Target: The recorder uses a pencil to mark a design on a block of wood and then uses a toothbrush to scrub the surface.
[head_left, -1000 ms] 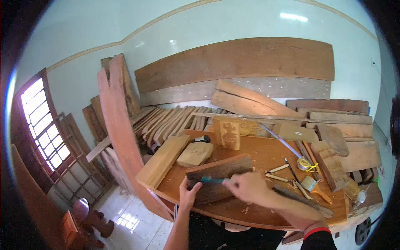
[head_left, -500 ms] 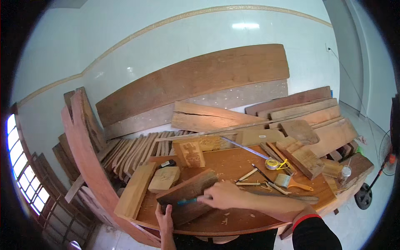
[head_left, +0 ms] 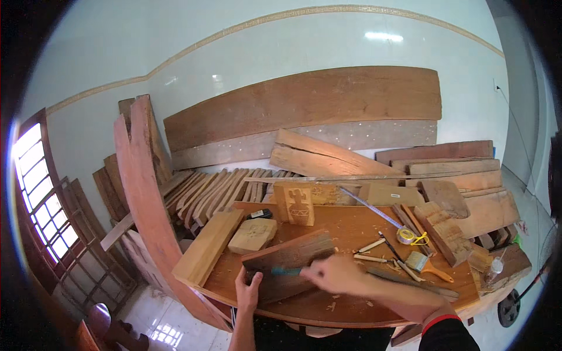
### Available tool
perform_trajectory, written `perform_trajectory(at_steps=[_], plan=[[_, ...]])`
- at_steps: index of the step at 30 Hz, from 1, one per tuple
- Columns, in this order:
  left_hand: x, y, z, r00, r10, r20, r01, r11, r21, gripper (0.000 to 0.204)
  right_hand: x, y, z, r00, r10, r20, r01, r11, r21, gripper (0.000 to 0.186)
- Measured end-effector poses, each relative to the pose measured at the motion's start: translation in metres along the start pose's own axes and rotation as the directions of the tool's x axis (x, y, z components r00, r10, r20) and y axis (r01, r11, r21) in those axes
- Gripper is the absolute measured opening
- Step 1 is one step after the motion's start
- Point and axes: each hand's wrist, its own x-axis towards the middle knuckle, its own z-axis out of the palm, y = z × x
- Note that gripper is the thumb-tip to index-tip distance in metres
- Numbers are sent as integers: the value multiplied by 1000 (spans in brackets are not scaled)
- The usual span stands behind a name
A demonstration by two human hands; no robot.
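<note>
A dark, rough wooden board (head_left: pixel 290 248) is propped at a slant near the front of the orange-brown tabletop (head_left: pixel 351 310). My left hand (head_left: pixel 249 284) grips its left end. Across the board's face, my right hand (head_left: pixel 333 275) holds a slim teal tool (head_left: pixel 284 271), blurred, whose tip I cannot make out. Behind the board lie a pale carved block (head_left: pixel 252 237) and a small black object (head_left: pixel 260 214). Beside my right forearm are thin light-handled tools (head_left: pixel 369 257), a paintbrush (head_left: pixel 436 272) and a dark strip of wood (head_left: pixel 418 286). Pale shavings are scattered around.
A long plank (head_left: pixel 208 248) lines the left; an upright carved block (head_left: pixel 295 205) stands behind. A tape measure (head_left: pixel 405 236), blocks (head_left: pixel 442 231) and jar (head_left: pixel 494 268) sit right. Stacked boards (head_left: pixel 445 167) back the work area; a tall plank (head_left: pixel 140 175) rises left, a fan stand (head_left: pixel 508 307) right.
The view swung right, then partly back left. My left hand stays on the board. My right hand keeps hold of the teal tool on the board's face and now looks slightly blurred.
</note>
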Motion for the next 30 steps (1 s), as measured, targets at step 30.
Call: perform_trajectory(at_steps=[30], plan=[[11, -71, -24, 986, -25, -164, 49, 989, 141, 55, 7, -18, -11, 956, 64, 286, -64, 998, -8, 60]])
